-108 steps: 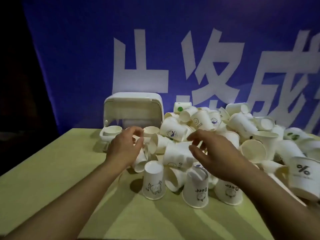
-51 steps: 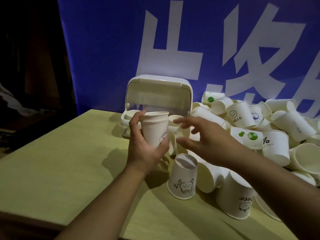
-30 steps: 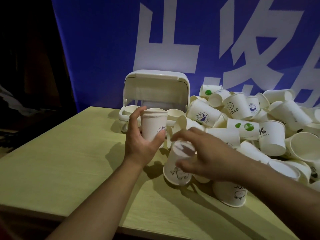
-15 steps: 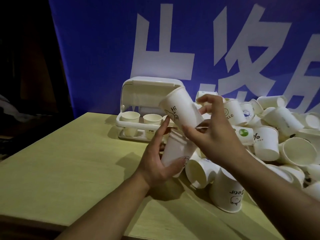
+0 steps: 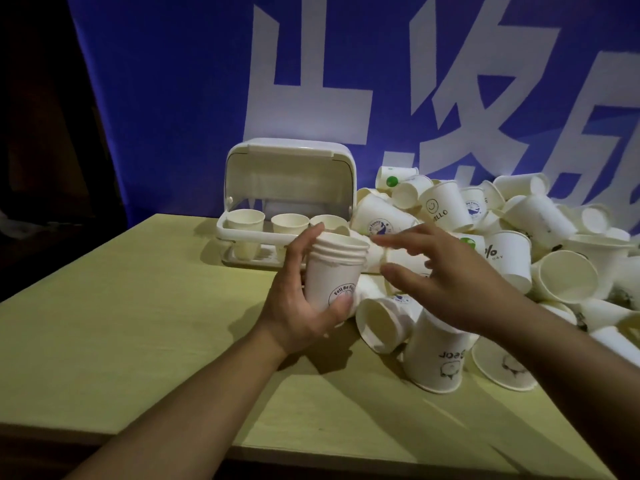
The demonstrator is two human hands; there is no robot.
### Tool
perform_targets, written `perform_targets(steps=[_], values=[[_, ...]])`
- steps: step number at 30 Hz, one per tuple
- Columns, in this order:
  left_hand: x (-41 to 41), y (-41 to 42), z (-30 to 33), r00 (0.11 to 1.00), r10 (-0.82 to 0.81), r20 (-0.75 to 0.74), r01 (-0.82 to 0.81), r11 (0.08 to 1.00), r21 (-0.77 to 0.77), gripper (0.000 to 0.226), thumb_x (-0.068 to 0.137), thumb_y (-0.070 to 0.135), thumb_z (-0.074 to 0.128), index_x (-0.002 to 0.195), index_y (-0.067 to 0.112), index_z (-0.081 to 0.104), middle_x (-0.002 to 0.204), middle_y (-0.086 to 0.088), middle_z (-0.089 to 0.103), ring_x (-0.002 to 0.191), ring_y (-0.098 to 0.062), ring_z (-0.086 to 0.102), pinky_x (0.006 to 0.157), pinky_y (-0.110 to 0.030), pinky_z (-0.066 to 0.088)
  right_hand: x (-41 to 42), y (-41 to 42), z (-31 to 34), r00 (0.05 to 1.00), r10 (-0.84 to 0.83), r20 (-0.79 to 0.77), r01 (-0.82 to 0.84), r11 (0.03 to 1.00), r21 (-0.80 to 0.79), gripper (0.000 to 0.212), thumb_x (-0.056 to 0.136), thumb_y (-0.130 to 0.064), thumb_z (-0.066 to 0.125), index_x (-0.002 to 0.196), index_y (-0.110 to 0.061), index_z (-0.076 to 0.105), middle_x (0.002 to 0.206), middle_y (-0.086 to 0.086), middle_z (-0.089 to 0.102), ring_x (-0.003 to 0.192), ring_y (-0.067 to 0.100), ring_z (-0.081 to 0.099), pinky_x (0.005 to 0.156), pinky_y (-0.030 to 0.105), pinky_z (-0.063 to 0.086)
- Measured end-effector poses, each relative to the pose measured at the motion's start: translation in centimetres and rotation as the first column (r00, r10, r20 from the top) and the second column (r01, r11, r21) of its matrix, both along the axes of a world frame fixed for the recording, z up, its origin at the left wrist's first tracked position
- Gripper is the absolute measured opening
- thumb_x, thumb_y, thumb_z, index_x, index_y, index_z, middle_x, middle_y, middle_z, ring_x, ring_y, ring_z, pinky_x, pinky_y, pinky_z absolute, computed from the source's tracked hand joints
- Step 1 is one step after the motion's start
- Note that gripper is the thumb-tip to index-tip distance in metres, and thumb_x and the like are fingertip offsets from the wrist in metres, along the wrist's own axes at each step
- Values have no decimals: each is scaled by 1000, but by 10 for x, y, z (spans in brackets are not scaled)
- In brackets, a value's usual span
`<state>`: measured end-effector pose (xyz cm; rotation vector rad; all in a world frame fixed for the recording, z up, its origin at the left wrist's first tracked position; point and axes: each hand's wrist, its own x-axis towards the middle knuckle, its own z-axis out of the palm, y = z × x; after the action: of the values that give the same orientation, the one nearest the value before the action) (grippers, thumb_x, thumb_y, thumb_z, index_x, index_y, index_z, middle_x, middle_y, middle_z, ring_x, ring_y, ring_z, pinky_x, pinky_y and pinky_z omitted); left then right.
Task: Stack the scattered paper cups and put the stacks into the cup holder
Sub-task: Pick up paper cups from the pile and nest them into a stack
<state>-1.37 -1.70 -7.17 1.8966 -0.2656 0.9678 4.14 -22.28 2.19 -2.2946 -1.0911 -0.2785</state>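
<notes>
At frame centre the left hand (image 5: 298, 306) is gripping a nested stack (image 5: 334, 271) of cups upright while the right hand (image 5: 446, 282), fingers spread and holding nothing, is hovering over the pile (image 5: 519, 251), probably risking nudging loose cups off the bench (image 5: 138, 323).

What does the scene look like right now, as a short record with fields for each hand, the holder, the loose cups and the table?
left hand: left hand grips an upright stack of cups, several rims showing
right hand: right hand open, holds nothing, over the pile
holder: cup holder, lid up, three cups showing in its front row
loose cups: pile of cups right of the holder, lying at all angles
table: yellow-green table
</notes>
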Motion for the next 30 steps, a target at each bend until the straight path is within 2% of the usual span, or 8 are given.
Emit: perform_targets(steps=[5, 9, 14, 18, 21, 24, 27, 30], values=[[0, -4, -3, 1000, 15, 9, -15, 999, 33, 76, 69, 41, 76, 132, 55, 36, 136, 25, 49, 110, -5, 61, 76, -39, 62, -6, -42, -13, 975, -198, 104, 221, 924, -312, 55, 89, -56, 58, 140, -44, 44, 143, -8, 47, 126, 19, 40, 101, 36, 38], [-4, -17, 1, 991, 0, 136, -20, 989, 148, 77, 72, 31, 78, 137, 27, 37, 153, 5, 42, 135, -23, 50, 88, -53, 57, -16, -56, -27, 986, -166, 32, 166, 915, -367, 53, 86, -53, 65, 134, -41, 47, 131, -7, 54, 115, 19, 46, 95, 36, 44], [-18, -37, 0, 991, -72, 113, 48, 979, 199, 75, 73, 33, 76, 137, 25, 37, 147, -7, 45, 135, -30, 48, 89, -54, 55, -23, -85, -13, 981, -174, -91, 169, 984, -59, 54, 77, -51, 71, 125, -35, 50, 119, -5, 56, 98, 15, 59, 82, 38, 56], [-41, -61, 1, 984, -176, -40, 180, 976, 120, 72, 71, 40, 74, 135, 52, 42, 134, 21, 51, 113, -5, 60, 76, -45, 60, -28, -109, -5, 964, -256, -74, 267, 912, 311, 53, 80, -43, 71, 128, -35, 52, 121, -3, 51, 99, 18, 60, 82, 35, 55], [-43, -85, 3, 947, -275, -168, 297, 947, 122, 75, 71, 45, 74, 138, 56, 42, 137, 23, 52, 115, -7, 62, 83, -40, 61, -34, -109, -8, 968, -194, -157, 247, 829, 501, 44, 83, -33, 72, 123, -34, 53, 124, -3, 48, 96, 10, 61, 70, 22, 56], [-38, -106, 3, 933, -296, -204, 313, 948, 61, 84, 70, 48, 75, 144, 59, 36, 145, 14, 51, 119, -16, 63, 90, -43, 59, -41, -106, -14, 966, -65, -250, 200, 803, 562, 37, 84, -28, 71, 114, -36, 52, 122, -7, 51, 93, 7, 62, 65, 20, 53], [-34, -119, 2, 928, -296, -224, 310, 950, 30, 94, 70, 50, 77, 148, 59, 27, 151, 18, 44, 113, -17, 67, 88, -47, 59, -47, -103, -21, 945, 17, -326, 179, 809, 560, 26, 85, -24, 68, 102, -33, 51, 118, -11, 56, 90, 17, 66, 76, 36, 54], [-32, -124, -2, 924, -293, -244, 304, 953, 7, 94, 70, 51, 77, 147, 60, 25, 152, 21, 41, 113, -19, 66, 88, -48, 59, -47, -105, -25, 929, 57, -364, 165, 820, 548, 49, 83, -17, 70, 116, -41, 43, 120, -11, 53, 84, 13, 69, 75, 34, 56]])
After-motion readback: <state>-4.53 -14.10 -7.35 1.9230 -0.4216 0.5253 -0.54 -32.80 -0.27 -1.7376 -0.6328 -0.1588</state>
